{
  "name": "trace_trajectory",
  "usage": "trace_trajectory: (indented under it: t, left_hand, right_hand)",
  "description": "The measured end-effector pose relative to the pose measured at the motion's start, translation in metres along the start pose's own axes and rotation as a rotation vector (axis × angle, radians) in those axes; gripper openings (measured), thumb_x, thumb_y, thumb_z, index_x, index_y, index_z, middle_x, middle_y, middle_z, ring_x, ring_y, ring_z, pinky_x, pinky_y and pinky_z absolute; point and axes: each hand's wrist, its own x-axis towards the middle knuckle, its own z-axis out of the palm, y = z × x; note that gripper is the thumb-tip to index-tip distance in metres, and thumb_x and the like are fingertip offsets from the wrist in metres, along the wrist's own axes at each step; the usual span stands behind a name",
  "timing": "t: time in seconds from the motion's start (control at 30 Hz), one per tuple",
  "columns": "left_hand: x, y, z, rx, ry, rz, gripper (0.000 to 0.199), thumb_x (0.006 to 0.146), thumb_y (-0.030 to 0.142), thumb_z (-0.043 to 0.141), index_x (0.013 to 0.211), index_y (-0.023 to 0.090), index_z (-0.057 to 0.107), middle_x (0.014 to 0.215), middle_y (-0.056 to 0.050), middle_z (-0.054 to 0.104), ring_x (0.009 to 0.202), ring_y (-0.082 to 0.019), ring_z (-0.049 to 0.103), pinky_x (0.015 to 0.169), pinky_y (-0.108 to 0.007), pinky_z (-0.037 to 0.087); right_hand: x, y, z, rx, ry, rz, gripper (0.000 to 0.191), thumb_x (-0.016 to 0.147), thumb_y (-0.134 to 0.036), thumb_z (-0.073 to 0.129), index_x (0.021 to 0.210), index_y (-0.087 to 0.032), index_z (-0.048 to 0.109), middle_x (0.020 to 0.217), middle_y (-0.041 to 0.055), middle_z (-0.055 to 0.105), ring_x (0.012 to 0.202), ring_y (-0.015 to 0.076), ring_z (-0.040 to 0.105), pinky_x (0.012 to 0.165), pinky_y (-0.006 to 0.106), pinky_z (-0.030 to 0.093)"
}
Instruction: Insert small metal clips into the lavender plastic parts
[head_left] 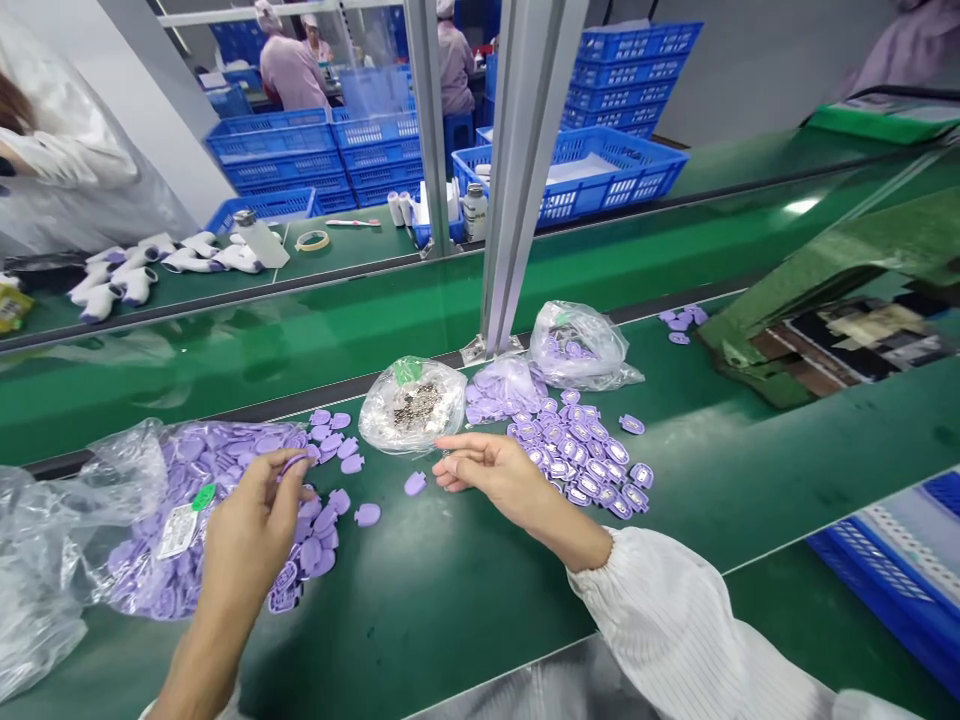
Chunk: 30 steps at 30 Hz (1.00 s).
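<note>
My left hand pinches a purple plastic piece between thumb and fingertips. It is above loose purple pieces beside a large clear bag full of the same kind. My right hand has its thumb and fingers brought together; whatever is between them is too small to make out. Just behind those fingertips lies an open clear bag with small metal parts. A single purple piece lies on the green table between my hands. Right of my right hand spreads a pile of purple pieces with metal inserts.
Two more clear bags with purple pieces stand by the metal post. A green machine occupies the right. Beyond the clear partition are white-and-purple housings, blue crates and several people. Another blue crate is at lower right.
</note>
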Motion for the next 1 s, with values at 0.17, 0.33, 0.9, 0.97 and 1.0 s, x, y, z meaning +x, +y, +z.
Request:
trace_trajectory:
  t: [0.17, 0.33, 0.9, 0.97, 1.0]
  left_hand:
    - [-0.032, 0.039, 0.017, -0.888, -0.498, -0.163, 0.049, 0.085, 0.050, 0.058, 0.123, 0.020, 0.054, 0.085, -0.003, 0.069, 0.068, -0.017, 0.066, 0.065, -0.029, 0.054]
    - [-0.052, 0.075, 0.057, -1.035, -0.758, -0.263, 0.054, 0.085, 0.048, 0.060, 0.128, 0.016, 0.054, 0.085, -0.006, 0.070, 0.074, -0.017, 0.069, 0.070, -0.028, 0.055]
    - [-0.057, 0.076, 0.074, -1.163, -0.810, -0.384, 0.051, 0.085, 0.038, 0.063, 0.130, 0.016, 0.053, 0.113, -0.011, 0.071, 0.108, -0.022, 0.066, 0.096, -0.034, 0.051]
    - [-0.057, 0.078, 0.076, -1.146, -0.803, -0.377, 0.049, 0.085, 0.038, 0.063, 0.127, 0.015, 0.055, 0.111, -0.011, 0.072, 0.104, -0.021, 0.068, 0.094, -0.034, 0.052]
    - [-0.057, 0.078, 0.077, -1.142, -0.796, -0.369, 0.047, 0.085, 0.038, 0.062, 0.126, 0.015, 0.056, 0.110, -0.010, 0.072, 0.102, -0.021, 0.068, 0.093, -0.033, 0.053]
  right_hand:
    - [-0.001, 0.011, -0.011, 0.041, 0.044, 0.064, 0.049, 0.074, -0.034, 0.072, 0.115, -0.010, 0.063, 0.092, 0.0107, 0.071, 0.081, 0.0149, 0.070, 0.077, 0.028, 0.056]
    - [-0.007, 0.014, -0.018, 0.031, 0.090, 0.095, 0.052, 0.072, -0.032, 0.074, 0.118, -0.012, 0.058, 0.090, 0.0088, 0.072, 0.080, 0.0151, 0.070, 0.077, 0.028, 0.055]
    - [-0.012, 0.027, -0.019, -0.271, 0.050, 0.101, 0.030, 0.078, -0.035, 0.066, 0.101, -0.015, 0.065, 0.090, 0.0064, 0.072, 0.086, 0.0153, 0.070, 0.084, 0.028, 0.054]
    - [-0.011, 0.025, -0.019, -0.256, 0.029, 0.144, 0.030, 0.076, -0.039, 0.068, 0.091, -0.013, 0.066, 0.083, 0.0063, 0.071, 0.079, 0.0146, 0.070, 0.076, 0.026, 0.055]
    - [-0.010, 0.025, -0.019, -0.253, 0.021, 0.166, 0.030, 0.076, -0.040, 0.069, 0.089, -0.013, 0.067, 0.080, 0.0057, 0.070, 0.074, 0.0136, 0.069, 0.072, 0.025, 0.055]
